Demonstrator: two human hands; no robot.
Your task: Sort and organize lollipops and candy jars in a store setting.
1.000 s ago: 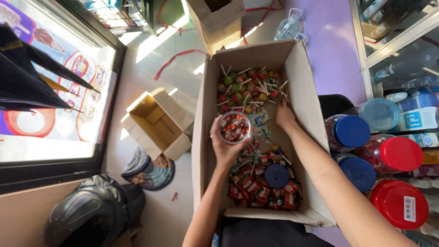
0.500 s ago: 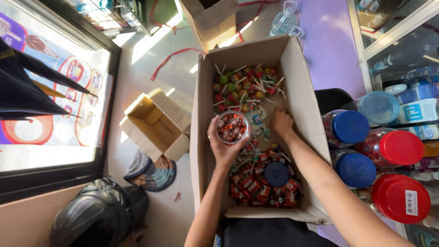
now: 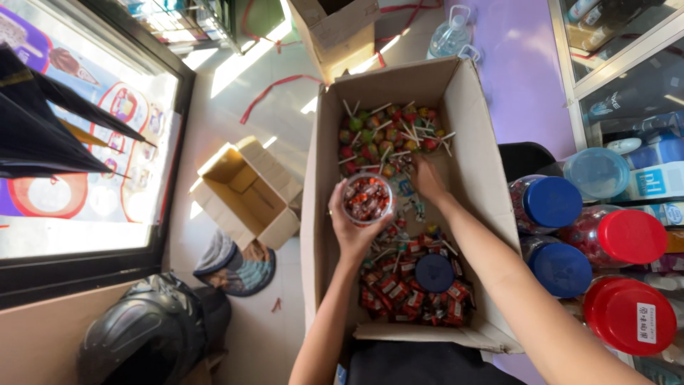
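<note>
At the centre of the frame, the left hand (image 3: 350,227) grips a clear round plastic jar (image 3: 366,199), full of red wrapped sweets, above the open cardboard box (image 3: 479,135). Just to the right, the right hand (image 3: 429,178) reaches into loose lollipops (image 3: 388,130); whether its fingers pinch one, I cannot tell. A blue lid (image 3: 434,272) lies on red packets below.

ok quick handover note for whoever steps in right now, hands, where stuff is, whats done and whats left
Left hand: holds a clear jar upright over the big cardboard box, partly filled with red wrapped sweets.
Right hand: down in the box among loose sweets, just below the lollipops; whether it grips any cannot be told.
Red sweets lie at the box's near end, with a blue lid on top.
Done: jar part filled.
Left: apparently more filling; the jar has no lid on.
</note>
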